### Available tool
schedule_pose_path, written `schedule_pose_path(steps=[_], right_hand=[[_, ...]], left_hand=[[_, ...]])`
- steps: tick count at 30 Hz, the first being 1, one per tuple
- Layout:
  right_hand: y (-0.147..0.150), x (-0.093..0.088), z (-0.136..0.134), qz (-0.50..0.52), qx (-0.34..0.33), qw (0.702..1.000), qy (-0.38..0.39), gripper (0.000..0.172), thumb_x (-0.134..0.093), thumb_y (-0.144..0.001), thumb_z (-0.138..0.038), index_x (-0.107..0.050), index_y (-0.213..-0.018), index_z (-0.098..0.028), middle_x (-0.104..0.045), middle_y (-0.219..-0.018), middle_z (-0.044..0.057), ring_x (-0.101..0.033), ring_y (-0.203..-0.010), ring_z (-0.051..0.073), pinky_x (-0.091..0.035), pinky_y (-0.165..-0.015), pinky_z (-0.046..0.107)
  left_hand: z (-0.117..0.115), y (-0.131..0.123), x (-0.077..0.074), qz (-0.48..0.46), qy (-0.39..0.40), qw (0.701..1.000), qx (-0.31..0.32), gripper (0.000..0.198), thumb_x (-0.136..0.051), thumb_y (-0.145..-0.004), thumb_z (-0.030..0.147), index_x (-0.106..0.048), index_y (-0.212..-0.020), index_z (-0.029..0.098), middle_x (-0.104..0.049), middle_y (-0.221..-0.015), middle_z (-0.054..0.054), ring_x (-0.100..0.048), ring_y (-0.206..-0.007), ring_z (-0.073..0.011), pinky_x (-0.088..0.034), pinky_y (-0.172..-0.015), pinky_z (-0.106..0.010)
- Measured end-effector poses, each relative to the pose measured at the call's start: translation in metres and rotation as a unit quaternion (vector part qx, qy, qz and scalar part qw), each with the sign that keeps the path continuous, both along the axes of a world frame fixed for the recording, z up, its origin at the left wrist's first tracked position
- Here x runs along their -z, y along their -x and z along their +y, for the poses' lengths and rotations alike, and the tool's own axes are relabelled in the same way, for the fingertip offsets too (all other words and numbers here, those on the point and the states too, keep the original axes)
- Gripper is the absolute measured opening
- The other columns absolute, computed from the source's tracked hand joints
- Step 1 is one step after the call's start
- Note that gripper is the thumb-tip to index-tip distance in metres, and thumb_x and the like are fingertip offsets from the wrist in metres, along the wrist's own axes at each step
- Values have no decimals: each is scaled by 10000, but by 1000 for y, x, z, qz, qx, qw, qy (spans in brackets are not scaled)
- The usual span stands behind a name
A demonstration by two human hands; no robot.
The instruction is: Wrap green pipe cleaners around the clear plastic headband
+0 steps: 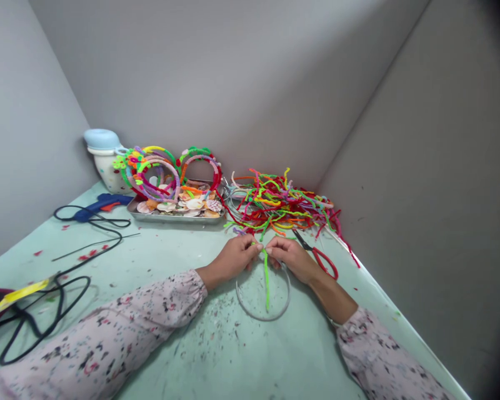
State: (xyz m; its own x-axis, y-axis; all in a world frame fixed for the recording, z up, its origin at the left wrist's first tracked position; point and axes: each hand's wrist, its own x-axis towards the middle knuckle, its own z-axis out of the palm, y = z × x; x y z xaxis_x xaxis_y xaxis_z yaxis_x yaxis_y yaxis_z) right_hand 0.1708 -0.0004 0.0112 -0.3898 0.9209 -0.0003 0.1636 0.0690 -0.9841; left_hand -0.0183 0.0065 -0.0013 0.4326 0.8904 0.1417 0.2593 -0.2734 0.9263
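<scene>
A bright green pipe cleaner (267,283) hangs down between my two hands, its lower end free. My left hand (238,254) pinches its upper part between thumb and fingers. Close beside it, my right hand (290,256) is closed on the same pipe cleaner. A thin grey headband (263,319) curves in a U on the table below; one end reaches up to my right fingers, and whether they touch it I cannot tell. Red-handled scissors (325,263) lie just right of my right hand, blades pointing away.
A metal tray (179,219) holds shells, with several colourful wrapped headbands (158,176) on top. Beside it is a heap of pipe cleaners (275,203). To the left are a blue glue gun (94,208), a black cord (62,303) and a blue-lidded cup (108,164). Grey walls enclose the table.
</scene>
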Motion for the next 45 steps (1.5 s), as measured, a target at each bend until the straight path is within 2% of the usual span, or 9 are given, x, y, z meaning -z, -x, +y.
schedule_pose_path(steps=[10,23,45], right_hand=[[1,-5,-3,-6,-1,1000,-10,167,-586,-800,-328,-568,-764,-167,-547,-607,-21,-488,-546,107,-403,-566,250],[0,-3,-1,-2,-10,1000,-1,148,-594,-791,-306,-563,-755,-166,-553,-600,-31,-492,-536,102,-402,-559,247],[5,-5,-1,-40,22,999,12,115,-583,-761,-281,-557,-735,-172,-555,-567,-37,-500,-506,98,-404,-534,240]], left_hand=[[-2,-1,-3,-8,6,1000,4,294,-441,-854,417,-490,-712,164,-480,-488,48,-435,-455,-83,-326,-499,-204],[-2,0,-2,-9,4,1000,5,278,-448,-853,398,-507,-728,156,-483,-488,45,-433,-454,-79,-319,-490,-197],[-1,-1,-1,-19,25,999,7,285,-462,-843,410,-481,-705,161,-468,-496,54,-438,-433,-68,-324,-467,-191]])
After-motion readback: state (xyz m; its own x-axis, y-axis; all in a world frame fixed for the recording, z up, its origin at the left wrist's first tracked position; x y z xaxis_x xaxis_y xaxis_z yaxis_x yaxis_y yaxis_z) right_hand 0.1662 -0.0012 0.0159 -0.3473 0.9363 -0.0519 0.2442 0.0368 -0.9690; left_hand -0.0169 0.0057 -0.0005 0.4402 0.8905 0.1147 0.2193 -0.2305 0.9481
